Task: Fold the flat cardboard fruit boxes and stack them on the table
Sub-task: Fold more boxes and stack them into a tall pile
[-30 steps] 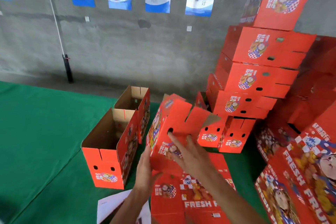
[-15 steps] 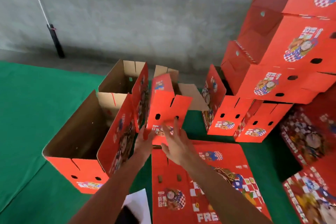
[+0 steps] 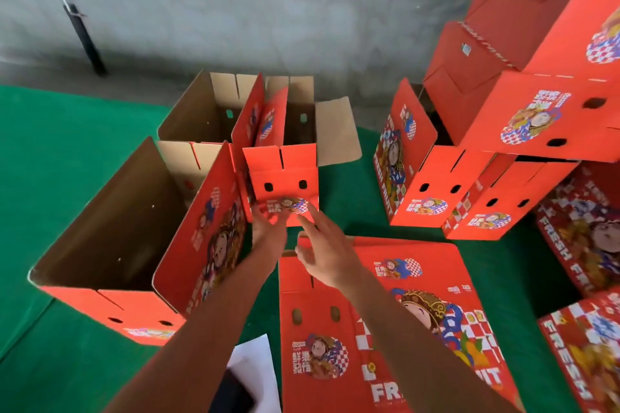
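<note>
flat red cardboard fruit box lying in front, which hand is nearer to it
Right. The right hand hovers over the far edge of the flat red cardboard fruit box; the left hand is beyond it, touching the upright red folded box.

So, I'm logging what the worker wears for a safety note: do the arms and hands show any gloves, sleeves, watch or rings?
None that show. The left hand and the right hand are both bare, with no gloves. Both forearms are uncovered all the way to the bottom edge of the picture, so no sleeve is in view. No watch, band or ring is visible on either wrist or on the fingers that show.
</note>
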A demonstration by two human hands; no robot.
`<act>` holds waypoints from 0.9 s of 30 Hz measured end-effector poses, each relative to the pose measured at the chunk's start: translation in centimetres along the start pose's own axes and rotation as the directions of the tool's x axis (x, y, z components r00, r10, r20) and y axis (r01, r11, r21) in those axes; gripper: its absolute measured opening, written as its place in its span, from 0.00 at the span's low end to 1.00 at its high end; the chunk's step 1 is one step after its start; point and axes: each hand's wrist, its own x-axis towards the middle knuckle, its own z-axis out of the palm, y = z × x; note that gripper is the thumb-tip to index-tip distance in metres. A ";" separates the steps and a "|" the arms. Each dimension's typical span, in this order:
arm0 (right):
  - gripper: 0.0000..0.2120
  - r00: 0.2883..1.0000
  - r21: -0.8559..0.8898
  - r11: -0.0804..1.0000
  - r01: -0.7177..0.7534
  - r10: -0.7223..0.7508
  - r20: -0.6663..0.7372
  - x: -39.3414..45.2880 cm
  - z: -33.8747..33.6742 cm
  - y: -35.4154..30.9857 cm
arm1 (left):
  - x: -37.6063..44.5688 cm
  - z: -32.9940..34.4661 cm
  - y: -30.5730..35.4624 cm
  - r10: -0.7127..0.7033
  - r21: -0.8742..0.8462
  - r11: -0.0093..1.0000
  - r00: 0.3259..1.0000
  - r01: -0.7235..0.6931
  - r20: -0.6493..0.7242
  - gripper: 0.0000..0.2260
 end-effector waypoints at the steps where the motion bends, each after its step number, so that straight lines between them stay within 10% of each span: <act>1: 0.31 1.000 0.005 1.000 -0.027 0.027 -0.006 -1.5 0.4 0.4 | -1.4 0.0 -0.8 -0.041 0.073 0.997 0.999 0.038 0.035 0.34; 11: 0.36 0.860 -0.094 0.886 -0.455 0.464 0.210 -23.9 3.1 4.8 | -19.2 -4.1 -8.1 0.058 0.541 0.810 0.950 -0.224 0.307 0.40; 20: 0.45 0.831 -0.191 0.884 -0.427 0.467 0.301 -35.0 4.1 3.0 | -32.0 -5.6 -12.7 -0.124 0.837 0.287 0.848 -0.467 0.515 0.71; 23: 0.40 0.847 -0.188 0.892 -0.410 0.449 0.283 -35.3 3.7 2.3 | -33.2 -5.8 -13.1 -0.052 0.848 0.251 0.869 -0.466 0.493 0.66; 27: 0.38 0.882 -0.235 0.907 -0.351 0.404 0.242 -35.8 2.7 2.0 | -33.6 -6.4 -12.4 0.006 0.826 0.169 0.839 -0.538 0.545 0.34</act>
